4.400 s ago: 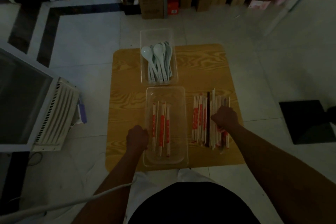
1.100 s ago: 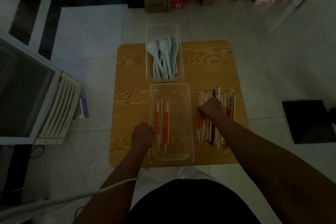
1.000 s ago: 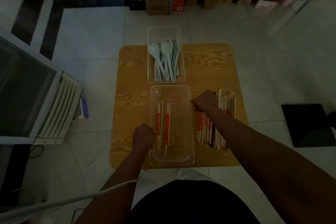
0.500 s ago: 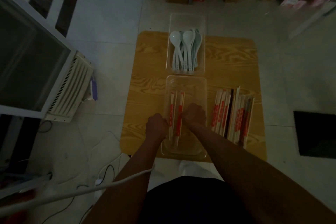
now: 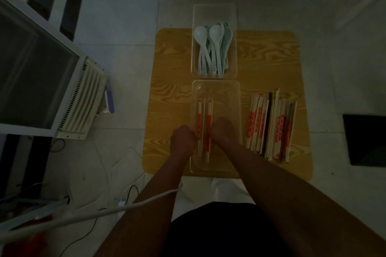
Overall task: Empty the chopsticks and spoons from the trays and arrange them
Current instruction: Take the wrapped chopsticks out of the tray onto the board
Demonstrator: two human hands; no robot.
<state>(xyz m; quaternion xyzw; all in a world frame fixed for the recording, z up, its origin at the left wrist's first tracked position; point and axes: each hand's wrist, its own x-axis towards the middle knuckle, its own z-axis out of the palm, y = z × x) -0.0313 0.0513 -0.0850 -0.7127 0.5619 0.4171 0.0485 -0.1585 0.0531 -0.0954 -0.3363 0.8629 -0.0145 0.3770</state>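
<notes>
Remaining chopsticks: the few white paper-sleeved chopsticks with red print (image 5: pixel 208 123) lie in the near clear plastic tray (image 5: pixel 225 94), toward its left side.
Long axis: the sleeves run straight away from the person, parallel to the tray's long walls.
Nearer hand: the right hand (image 5: pixel 222 130) is placed inside the tray, just right of the sleeves at about their middle. The left hand (image 5: pixel 182 140) is outside, at the left wall.
Right hand: the fingers are curled downward beside the sleeves. Whether anything is pinched cannot be told.
Left hand: the fingers are curled at the tray's left rim, which is judged to be gripped.
Destination: the row of sleeved chopsticks (image 5: pixel 269 125) is laid on the wooden tabletop (image 5: pixel 173 100), right of the tray, on the same axis.
Spoons: the pale green plastic spoons (image 5: pixel 213 48) are untouched in the far clear tray (image 5: pixel 215 12).
Coming move: a short leftward close on the sleeves is judged to be needed, then a carry to the right.
</notes>
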